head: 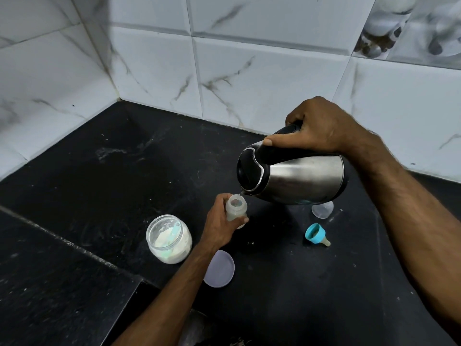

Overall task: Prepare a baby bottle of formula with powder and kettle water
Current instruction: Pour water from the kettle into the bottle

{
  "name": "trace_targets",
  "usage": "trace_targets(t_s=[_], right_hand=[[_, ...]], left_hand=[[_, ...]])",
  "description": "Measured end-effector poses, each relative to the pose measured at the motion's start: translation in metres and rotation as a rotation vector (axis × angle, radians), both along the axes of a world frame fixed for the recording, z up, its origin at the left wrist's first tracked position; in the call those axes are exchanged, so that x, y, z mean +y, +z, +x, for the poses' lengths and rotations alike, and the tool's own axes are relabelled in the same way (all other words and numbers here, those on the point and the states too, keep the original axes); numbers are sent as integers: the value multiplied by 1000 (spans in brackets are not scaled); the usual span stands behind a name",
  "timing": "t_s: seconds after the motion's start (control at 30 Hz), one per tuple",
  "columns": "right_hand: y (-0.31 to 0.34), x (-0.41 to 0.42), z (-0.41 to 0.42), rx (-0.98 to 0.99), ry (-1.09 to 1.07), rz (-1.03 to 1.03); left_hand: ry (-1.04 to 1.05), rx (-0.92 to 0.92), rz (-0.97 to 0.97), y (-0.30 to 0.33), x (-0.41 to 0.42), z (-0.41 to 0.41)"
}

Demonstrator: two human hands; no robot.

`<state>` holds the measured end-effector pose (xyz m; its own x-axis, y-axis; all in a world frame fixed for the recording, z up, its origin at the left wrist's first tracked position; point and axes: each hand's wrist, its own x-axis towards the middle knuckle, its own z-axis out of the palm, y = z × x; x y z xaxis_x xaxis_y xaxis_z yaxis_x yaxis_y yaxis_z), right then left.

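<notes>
black stone counter (104, 171), white marbled wall tiles (249, 71)

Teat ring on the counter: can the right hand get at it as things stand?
Probably not yet. The right hand grips the tilted kettle over the bottle. The teat ring itself lies uncovered on the counter.

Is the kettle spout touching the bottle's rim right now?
Cannot tell. In the head view the kettle spout sits right at the rim of the baby bottle, and no contact or gap shows plainly.
</notes>
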<state>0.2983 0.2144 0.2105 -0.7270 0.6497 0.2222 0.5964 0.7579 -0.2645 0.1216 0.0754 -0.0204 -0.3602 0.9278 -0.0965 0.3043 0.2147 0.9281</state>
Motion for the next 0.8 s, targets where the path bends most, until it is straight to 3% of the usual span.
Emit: trace_targets(t_s=[0.8], right_hand=[[1,-3,-1,-1,-13,3]], left_hand=[[-1,3,14,-1,0,0]])
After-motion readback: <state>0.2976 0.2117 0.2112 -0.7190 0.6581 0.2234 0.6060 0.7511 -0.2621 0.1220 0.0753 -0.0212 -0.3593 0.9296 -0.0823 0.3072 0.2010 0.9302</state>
